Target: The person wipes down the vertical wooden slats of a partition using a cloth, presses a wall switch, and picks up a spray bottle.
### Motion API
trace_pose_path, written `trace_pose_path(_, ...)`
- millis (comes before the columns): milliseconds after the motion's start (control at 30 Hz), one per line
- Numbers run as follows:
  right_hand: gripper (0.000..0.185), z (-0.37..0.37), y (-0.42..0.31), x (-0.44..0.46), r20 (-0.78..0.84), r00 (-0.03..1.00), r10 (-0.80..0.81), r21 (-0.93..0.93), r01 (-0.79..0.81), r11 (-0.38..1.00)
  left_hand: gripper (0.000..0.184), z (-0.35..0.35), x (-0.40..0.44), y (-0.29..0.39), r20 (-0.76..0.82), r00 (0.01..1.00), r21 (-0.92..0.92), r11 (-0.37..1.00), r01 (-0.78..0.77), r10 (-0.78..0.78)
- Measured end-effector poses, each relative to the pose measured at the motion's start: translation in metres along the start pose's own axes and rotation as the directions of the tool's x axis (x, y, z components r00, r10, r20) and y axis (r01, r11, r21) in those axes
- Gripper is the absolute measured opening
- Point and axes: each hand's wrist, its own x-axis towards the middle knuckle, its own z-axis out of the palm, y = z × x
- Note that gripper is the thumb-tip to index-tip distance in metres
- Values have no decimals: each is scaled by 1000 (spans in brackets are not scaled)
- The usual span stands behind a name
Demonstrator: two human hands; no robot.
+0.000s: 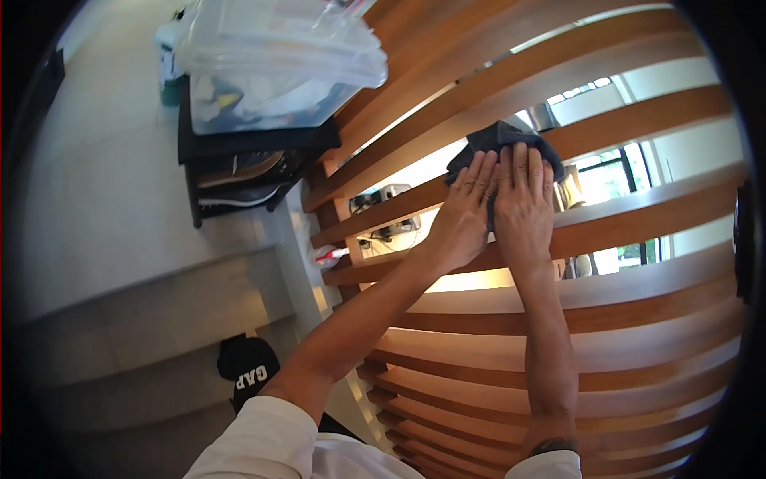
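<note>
A dark grey cloth (501, 134) is draped over one of the wooden slats (630, 120) of a tall slatted screen. My left hand (467, 215) presses on the cloth's left part, fingers together and pointing away from me. Right beside it, my right hand (524, 191) lies over the cloth's right part, its fingers bent over the slat's edge. The two hands touch or nearly touch, and my thumbs are mostly hidden. Part of the cloth hangs down between them.
Left of the screen, a clear plastic bin (271, 88) stands on a black rack (263, 160) holding shoes. A bottle (170, 68) is beside it. Stone steps (144, 343) descend at lower left, with a black cap (251, 367) near my left arm. Through the gaps, a lit room with windows shows.
</note>
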Motion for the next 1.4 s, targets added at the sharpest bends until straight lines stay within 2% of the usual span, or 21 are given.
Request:
trace_pose_path(67,46,7,-6,0,-22,999,-24,74,26,997,77,1,-12,-6,-13,999,35,998,46,-45)
trace_pose_path(200,48,11,-29,-12,10,997,-71,108,70,992,88,13,-45,-16,-9,997,90,993,81,-80)
trace_pose_path(300,49,20,-57,-20,42,986,-162,177,153,972,95,18,-79,-25,-10,975,-1,975,222,-222)
trace_pose_path(333,49,25,-69,-24,78,977,-199,209,179,962,95,20,-93,-30,-14,973,2,973,230,-230)
trace_pose_path(400,49,41,-95,-30,47,971,-234,226,218,950,86,16,-120,-38,-20,942,-117,936,331,-335)
trace_pose_path(467,53,53,-119,-33,120,950,-289,262,251,932,88,12,-138,-50,-13,931,-101,927,362,-365)
trace_pose_path(567,51,73,-149,-29,111,943,-313,287,271,919,82,14,-160,-82,-12,939,25,939,343,-343)
trace_pose_path(600,51,78,-158,-29,96,938,-332,284,294,913,82,12,-166,-90,-13,936,16,936,352,-351)
trace_pose_path(667,50,92,-175,-27,81,928,-365,288,328,900,79,0,-174,-108,72,932,109,932,346,-354)
trace_pose_path(700,51,100,-184,-25,90,912,-400,304,357,883,79,-7,-178,-116,56,928,113,926,360,-368)
trace_pose_path(800,42,117,-211,-24,43,887,-459,327,421,846,74,-25,-196,-141,322,824,164,885,436,-466)
trace_pose_path(933,44,150,-246,-14,159,787,-596,384,507,772,71,-23,-221,-181,283,766,197,817,542,-577)
trace_pose_path(1000,46,158,-263,-1,292,648,-703,433,566,702,70,-30,-227,-200,416,630,328,755,568,-655)
trace_pose_path(1033,46,162,-272,6,291,639,-712,438,572,693,70,-35,-231,-208,414,624,326,748,578,-663)
trace_pose_path(1100,54,169,-290,17,439,454,-775,513,582,631,69,-47,-244,-221,424,561,195,677,710,-711)
trace_pose_path(1133,54,171,-297,21,436,445,-782,516,589,622,69,-54,-253,-226,419,556,193,669,718,-718)
trace_pose_path(1200,51,177,-307,30,503,340,-794,489,646,586,62,-79,-266,-227,493,399,239,561,792,-773)
trace_pose_path(1233,51,184,-310,32,504,328,-799,490,653,578,62,-84,-280,-229,491,395,231,553,800,-776)
trace_pose_path(1300,50,195,-316,38,478,268,-837,534,667,519,50,-83,-312,-232,124,428,40,436,899,-895)
trace_pose_path(1333,50,196,-321,43,480,265,-836,530,672,517,50,-83,-324,-233,121,428,33,435,900,-896)
trace_pose_path(1400,46,194,-339,52,538,149,-830,594,631,498,41,-80,-344,-233,161,238,175,265,948,-958)
